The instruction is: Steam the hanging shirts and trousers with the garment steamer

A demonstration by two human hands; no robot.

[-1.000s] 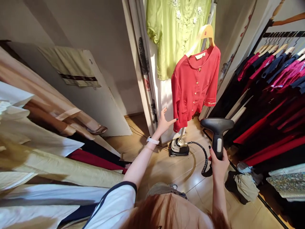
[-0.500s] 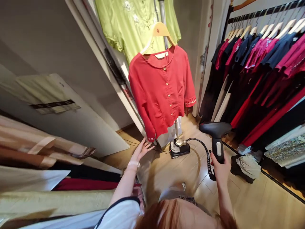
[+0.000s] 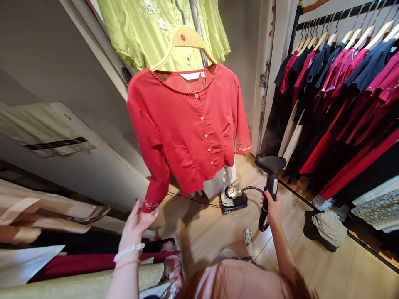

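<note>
1. L hand (image 3: 135,226) open, fingers spread, just below cuff of red cardigan (image 3: 183,128), not clearly touching.
2. R hand (image 3: 272,209) gripping handle of black steamer head (image 3: 270,166), held upright.
3. Black hose (image 3: 254,188) runs to steamer base (image 3: 233,200) on wood floor.
4. Cardigan hangs on cream hanger (image 3: 183,41) in front of green blouse (image 3: 162,29); clothes rack (image 3: 339,25) on my R.

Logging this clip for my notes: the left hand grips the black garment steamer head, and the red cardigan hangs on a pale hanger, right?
Not quite: the head view shows the black steamer head in the right hand, not the left. The red cardigan does hang on a pale hanger.
</note>
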